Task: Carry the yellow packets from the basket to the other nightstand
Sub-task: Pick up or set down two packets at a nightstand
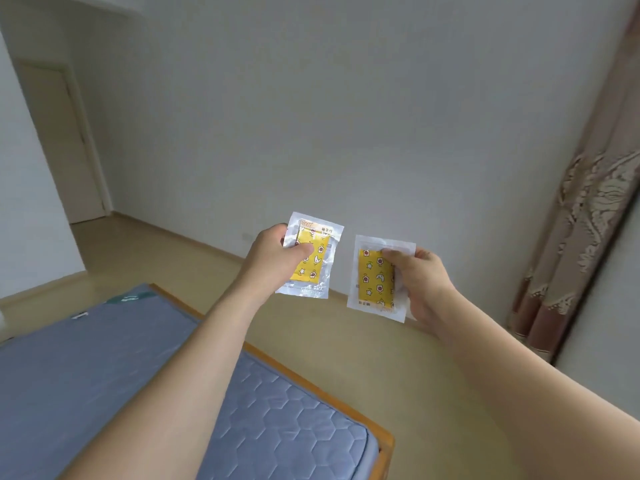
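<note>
Two yellow packets with star and moon prints, each in a clear plastic wrapper, are held up in front of me over the floor. My left hand (277, 258) pinches the left packet (313, 261) at its left edge, thumb on the front. My right hand (422, 282) grips the right packet (374, 282) along its right side, thumb across the top of the yellow part. Both packets hang upright and apart from each other. Neither the basket nor a nightstand is in view.
A bed with a blue quilted mattress (104, 375) and a wooden frame (377, 431) fills the lower left. Beige floor (398, 375) runs between the bed and the white wall. A patterned curtain (588, 220) hangs at the right. A doorway (65, 143) opens at the far left.
</note>
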{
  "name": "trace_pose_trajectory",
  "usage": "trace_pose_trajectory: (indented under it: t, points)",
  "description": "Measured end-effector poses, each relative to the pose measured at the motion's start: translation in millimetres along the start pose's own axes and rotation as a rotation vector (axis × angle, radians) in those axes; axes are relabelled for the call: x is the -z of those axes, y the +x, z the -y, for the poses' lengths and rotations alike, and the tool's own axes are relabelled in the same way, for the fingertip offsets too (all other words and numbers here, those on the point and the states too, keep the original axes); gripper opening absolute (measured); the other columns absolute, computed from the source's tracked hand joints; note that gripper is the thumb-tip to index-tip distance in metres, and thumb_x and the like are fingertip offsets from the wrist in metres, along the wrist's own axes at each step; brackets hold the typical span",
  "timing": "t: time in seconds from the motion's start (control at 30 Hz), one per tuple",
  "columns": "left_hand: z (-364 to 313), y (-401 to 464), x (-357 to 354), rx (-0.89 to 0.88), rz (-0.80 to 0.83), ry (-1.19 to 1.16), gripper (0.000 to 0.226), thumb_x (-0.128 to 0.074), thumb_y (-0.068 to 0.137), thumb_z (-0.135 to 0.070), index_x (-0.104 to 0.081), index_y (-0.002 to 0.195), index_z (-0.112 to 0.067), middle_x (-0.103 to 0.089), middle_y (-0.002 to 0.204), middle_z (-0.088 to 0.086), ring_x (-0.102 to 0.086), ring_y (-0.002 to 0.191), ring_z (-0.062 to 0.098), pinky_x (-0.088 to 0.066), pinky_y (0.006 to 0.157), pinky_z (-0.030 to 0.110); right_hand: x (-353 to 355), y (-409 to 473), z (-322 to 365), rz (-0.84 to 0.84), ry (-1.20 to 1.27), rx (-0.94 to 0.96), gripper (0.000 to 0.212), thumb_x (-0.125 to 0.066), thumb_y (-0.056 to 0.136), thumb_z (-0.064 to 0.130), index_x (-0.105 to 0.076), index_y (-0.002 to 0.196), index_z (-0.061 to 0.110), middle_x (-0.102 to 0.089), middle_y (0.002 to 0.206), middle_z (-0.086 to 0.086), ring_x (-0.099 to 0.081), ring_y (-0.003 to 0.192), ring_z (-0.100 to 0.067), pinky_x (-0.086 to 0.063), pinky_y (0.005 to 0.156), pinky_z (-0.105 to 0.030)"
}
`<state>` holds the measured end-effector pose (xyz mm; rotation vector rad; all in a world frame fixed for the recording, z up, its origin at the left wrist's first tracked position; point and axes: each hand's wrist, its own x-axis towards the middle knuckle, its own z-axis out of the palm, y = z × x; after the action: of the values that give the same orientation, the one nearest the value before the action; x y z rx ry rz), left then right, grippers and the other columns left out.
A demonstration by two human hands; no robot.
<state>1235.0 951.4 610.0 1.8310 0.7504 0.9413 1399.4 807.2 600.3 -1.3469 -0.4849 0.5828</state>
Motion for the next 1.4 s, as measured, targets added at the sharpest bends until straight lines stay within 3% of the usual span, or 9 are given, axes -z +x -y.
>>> trace_pose_trajectory:
  t: [0.23, 0.3, 0.43, 0.57, 0.7, 0.9, 1.13, 1.23, 1.4]
  points:
    - [6, 99, -136, -0.019, 0.039, -0.190, 0.011, -0.070, 0.086, -0.020, -0.067, 0.094, -0.013, -0.066, 0.081, -0.002, -0.056, 0.070, 0.011, -0.042, 0.064, 0.027, 85, 121, 13, -0.137, 0.110, 0.010, 0.009, -0.062, 0.092, 0.009, -0.062, 0.101, 0.008, -0.071, 0.086, -0.010, -0.071, 0.055, -0.019, -0.053, 0.042, -0.033]
    - [10, 129, -180, -0.016, 0.032, -0.213, 0.008, -0.069, 0.087, -0.019, -0.068, 0.094, -0.016, -0.069, 0.083, -0.005, -0.059, 0.068, 0.007, -0.046, 0.061, 0.021, 113, 161, 10, -0.180, 0.107, 0.025, 0.011, -0.062, 0.092, 0.011, -0.063, 0.102, 0.009, -0.071, 0.086, -0.008, -0.071, 0.057, -0.019, -0.055, 0.045, -0.034]
    - [15, 188, -265, -0.031, 0.028, -0.246, 0.007, -0.070, 0.087, -0.018, -0.069, 0.094, -0.016, -0.071, 0.081, -0.007, -0.061, 0.063, 0.001, -0.046, 0.054, 0.013, 168, 242, 8, -0.241, 0.077, 0.076, 0.011, -0.065, 0.088, 0.013, -0.067, 0.099, 0.012, -0.073, 0.091, -0.008, -0.070, 0.072, -0.023, -0.060, 0.072, -0.050]
    - [11, 249, -336, -0.013, 0.060, -0.221, 0.006, -0.071, 0.086, -0.018, -0.069, 0.092, -0.017, -0.070, 0.077, -0.009, -0.062, 0.062, 0.000, -0.044, 0.051, 0.010, 216, 317, 17, -0.277, 0.117, 0.090, 0.005, -0.064, 0.088, 0.011, -0.066, 0.093, 0.011, -0.070, 0.080, -0.006, -0.069, 0.056, -0.017, -0.058, 0.051, -0.040]
    - [16, 310, -388, -0.025, 0.028, -0.194, 0.005, -0.070, 0.087, -0.015, -0.069, 0.091, -0.016, -0.069, 0.075, -0.010, -0.062, 0.060, 0.000, -0.044, 0.052, 0.012, 241, 395, 21, -0.300, 0.103, 0.101, 0.002, -0.065, 0.088, 0.012, -0.065, 0.090, 0.012, -0.067, 0.080, -0.006, -0.066, 0.055, -0.015, -0.059, 0.053, -0.038]
    - [52, 401, -427, 0.019, -0.009, -0.151, 0.007, -0.068, 0.087, -0.015, -0.069, 0.094, -0.017, -0.073, 0.086, 0.004, -0.064, 0.070, 0.013, -0.051, 0.064, 0.026, 238, 514, 5, -0.255, 0.079, 0.061, 0.006, -0.065, 0.089, 0.014, -0.063, 0.083, 0.015, -0.067, 0.075, -0.002, -0.067, 0.062, -0.018, -0.059, 0.060, -0.044]
    - [110, 538, -452, 0.010, -0.126, -0.202, 0.005, -0.067, 0.089, -0.013, -0.068, 0.094, -0.013, -0.069, 0.072, -0.014, -0.060, 0.059, -0.001, -0.043, 0.051, 0.009, 199, 674, -18, -0.163, 0.032, 0.051, 0.004, -0.062, 0.089, 0.012, -0.064, 0.088, 0.010, -0.067, 0.081, -0.009, -0.067, 0.061, -0.020, -0.059, 0.054, -0.042]
    - [128, 598, -445, 0.041, -0.173, -0.199, 0.007, -0.068, 0.088, -0.014, -0.069, 0.095, -0.012, -0.069, 0.073, -0.011, -0.060, 0.060, 0.001, -0.043, 0.051, 0.010, 164, 741, -16, -0.085, -0.008, 0.029, 0.004, -0.061, 0.090, 0.011, -0.064, 0.090, 0.009, -0.066, 0.083, -0.010, -0.067, 0.062, -0.020, -0.057, 0.049, -0.034]
    - [163, 677, -408, 0.097, -0.326, -0.181, 0.009, -0.068, 0.086, -0.014, -0.069, 0.094, -0.009, -0.066, 0.074, 0.000, -0.059, 0.060, 0.007, -0.045, 0.053, 0.015, 94, 836, -20, 0.032, 0.000, 0.037, 0.004, -0.061, 0.090, 0.012, -0.065, 0.090, 0.010, -0.066, 0.085, -0.009, -0.067, 0.066, -0.020, -0.060, 0.056, -0.040]
